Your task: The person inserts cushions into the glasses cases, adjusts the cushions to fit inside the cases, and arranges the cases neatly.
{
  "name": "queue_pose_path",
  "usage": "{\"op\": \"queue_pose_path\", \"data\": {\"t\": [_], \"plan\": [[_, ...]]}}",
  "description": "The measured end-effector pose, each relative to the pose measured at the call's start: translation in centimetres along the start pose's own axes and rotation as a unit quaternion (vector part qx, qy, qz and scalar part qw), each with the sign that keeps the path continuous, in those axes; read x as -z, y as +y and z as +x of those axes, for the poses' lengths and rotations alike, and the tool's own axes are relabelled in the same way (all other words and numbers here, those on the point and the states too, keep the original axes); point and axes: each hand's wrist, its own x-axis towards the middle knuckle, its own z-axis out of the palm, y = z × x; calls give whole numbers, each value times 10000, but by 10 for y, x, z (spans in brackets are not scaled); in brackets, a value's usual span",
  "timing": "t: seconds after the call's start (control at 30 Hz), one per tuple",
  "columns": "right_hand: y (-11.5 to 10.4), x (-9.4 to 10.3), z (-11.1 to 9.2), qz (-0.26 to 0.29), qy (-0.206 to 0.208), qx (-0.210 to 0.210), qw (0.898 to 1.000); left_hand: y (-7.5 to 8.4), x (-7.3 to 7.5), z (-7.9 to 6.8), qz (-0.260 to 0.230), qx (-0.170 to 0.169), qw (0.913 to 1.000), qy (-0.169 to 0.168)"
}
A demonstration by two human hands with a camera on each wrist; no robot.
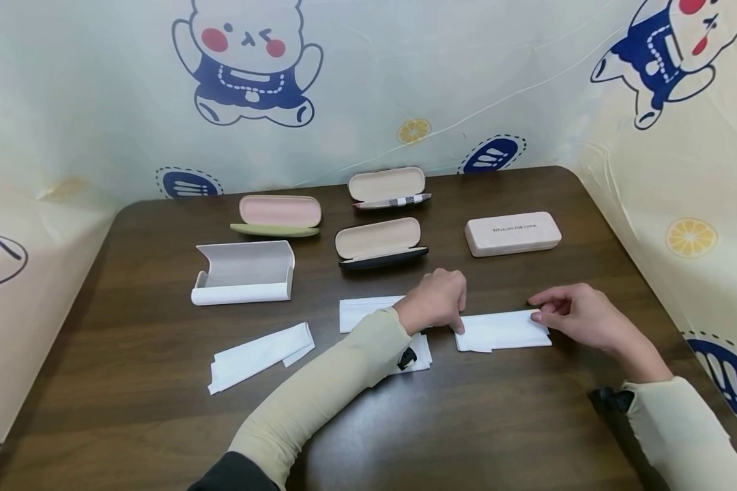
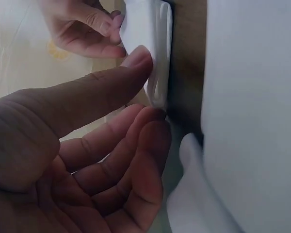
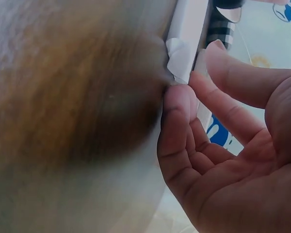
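A folded white tissue (image 1: 503, 330) lies on the table, right of centre. At its left end my left hand (image 1: 437, 297) sets its thumb (image 2: 141, 57) on top, the other fingers curled against the end, pinching it. Layered folds show along the edge in the left wrist view. My right hand (image 1: 580, 314) touches the other end with loosely bent fingers, thumb and index finger spread apart at the corner. In the right wrist view a small crumpled flap (image 3: 178, 57) sticks out near those fingertips. Another white tissue (image 1: 362, 312) lies partly hidden behind my left forearm.
Further left lies one more folded tissue (image 1: 261, 356). Behind stand open glasses cases: a white one (image 1: 242, 293), a green one with pink lining (image 1: 280, 210), a black one (image 1: 382, 258), and a patterned one (image 1: 393, 202). A closed white case (image 1: 513, 234) sits at the right.
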Motion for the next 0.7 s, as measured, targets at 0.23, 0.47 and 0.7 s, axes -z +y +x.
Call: {"op": "queue_pose_path", "data": {"t": [0.23, 0.47, 0.7], "plan": [[-3, -2, 4, -287, -72, -171, 9994, 1, -2, 2, 158, -24, 9998, -80], [-3, -2, 3, -216, -295, -293, 9989, 0, -3, 3, 250, -292, 9992, -114], [2, -2, -9, 477, 28, 44, 9988, -3, -2, -3, -25, -628, 9980, -3]]}}
